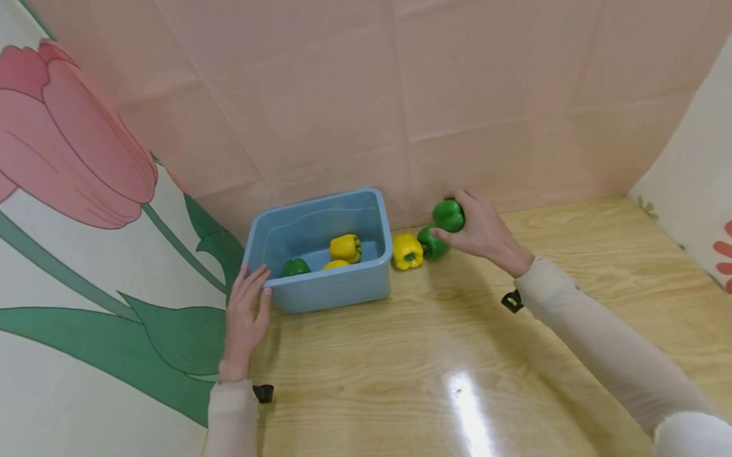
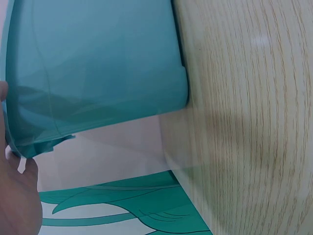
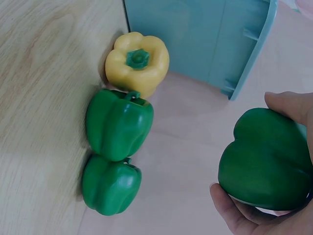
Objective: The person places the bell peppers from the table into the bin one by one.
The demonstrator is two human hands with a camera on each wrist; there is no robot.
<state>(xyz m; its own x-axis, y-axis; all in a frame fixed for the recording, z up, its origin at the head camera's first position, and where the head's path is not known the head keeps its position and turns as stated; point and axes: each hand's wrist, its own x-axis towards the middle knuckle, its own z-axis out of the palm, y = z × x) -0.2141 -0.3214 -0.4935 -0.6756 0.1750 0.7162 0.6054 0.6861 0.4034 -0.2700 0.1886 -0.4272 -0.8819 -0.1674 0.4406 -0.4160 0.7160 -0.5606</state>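
My right hand (image 1: 482,230) grips a green bell pepper (image 3: 266,159) between thumb and fingers, raised above the table. Below it, a yellow bell pepper (image 3: 137,63) and two green bell peppers, one nearer (image 3: 120,125) and one farther (image 3: 111,185), stand in a row beside the blue bin (image 1: 326,291). In the head view the farther green one is hidden. My left hand (image 1: 245,315) holds the bin's front left corner, fingers over the rim and thumb at the front. Inside lie a green pepper (image 1: 296,267) and two yellow peppers, one whole (image 1: 345,248) and one partly hidden (image 1: 335,264).
The wooden table (image 1: 379,378) extends toward me, with a bright reflection on it. A pink covered wall (image 1: 488,80) rises behind the bin. White panels with printed flowers stand at the left (image 1: 71,371) and right (image 1: 707,173).
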